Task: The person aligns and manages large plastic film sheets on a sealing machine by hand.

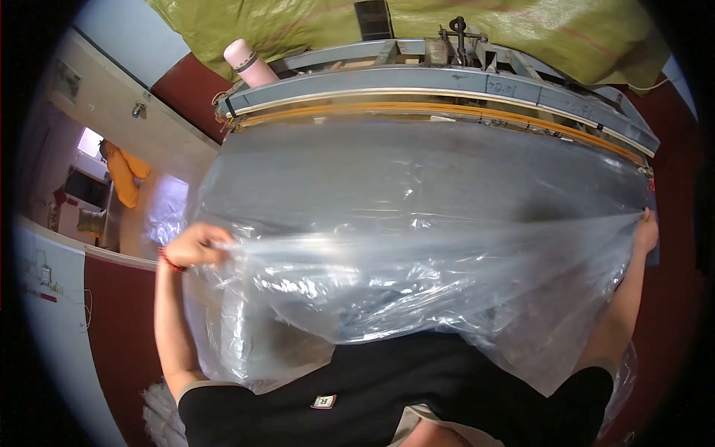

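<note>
A wide sheet of clear plastic film [417, 261] stretches between my two hands, wrinkled and shiny, with its near part hanging against my body. My left hand [197, 246], a red band at its wrist, pinches the film at the left side. Far out to the right, my right hand [646, 231] grips the film's other side, its fingers closed. Beneath and beyond the film lies a grey flat work surface [357, 160], partly seen through the plastic.
Across the far side runs a grey metal machine beam [417, 80] with orange strips [447, 110] below it. A pink bottle [249, 63] leans at its left end. Yellow-green sheeting [566, 41] hangs behind. At left, a doorway shows a person in orange [126, 171]. More crumpled plastic [162, 413] lies lower left.
</note>
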The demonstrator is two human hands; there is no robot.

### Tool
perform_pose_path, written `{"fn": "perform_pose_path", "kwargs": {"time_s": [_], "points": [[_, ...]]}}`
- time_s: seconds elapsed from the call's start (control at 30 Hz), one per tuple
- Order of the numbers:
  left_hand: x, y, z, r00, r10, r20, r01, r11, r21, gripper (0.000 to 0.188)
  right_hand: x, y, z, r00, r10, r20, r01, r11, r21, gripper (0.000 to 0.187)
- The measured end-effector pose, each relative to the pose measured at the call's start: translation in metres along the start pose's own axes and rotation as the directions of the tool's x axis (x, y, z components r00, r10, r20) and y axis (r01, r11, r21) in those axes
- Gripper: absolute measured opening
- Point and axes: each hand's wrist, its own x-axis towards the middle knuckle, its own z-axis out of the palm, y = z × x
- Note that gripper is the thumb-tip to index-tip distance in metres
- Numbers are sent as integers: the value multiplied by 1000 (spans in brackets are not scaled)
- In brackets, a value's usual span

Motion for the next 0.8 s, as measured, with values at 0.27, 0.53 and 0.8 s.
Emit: {"fn": "perform_pose_path", "kwargs": {"time_s": [0.27,0.53,0.8], "points": [[-36,19,-107,259,471,-843,256,808,530,11,5,7,6,999,-12,38,10,998,57,39],[76,-19,27,749,388,-538,244,593,768,47,1,1,0,997,47,54,-49,998,39,39],[45,-79,-21,846,200,-495,154,797,585,40,2,4,3,998,17,62,-19,999,31,41]]}}
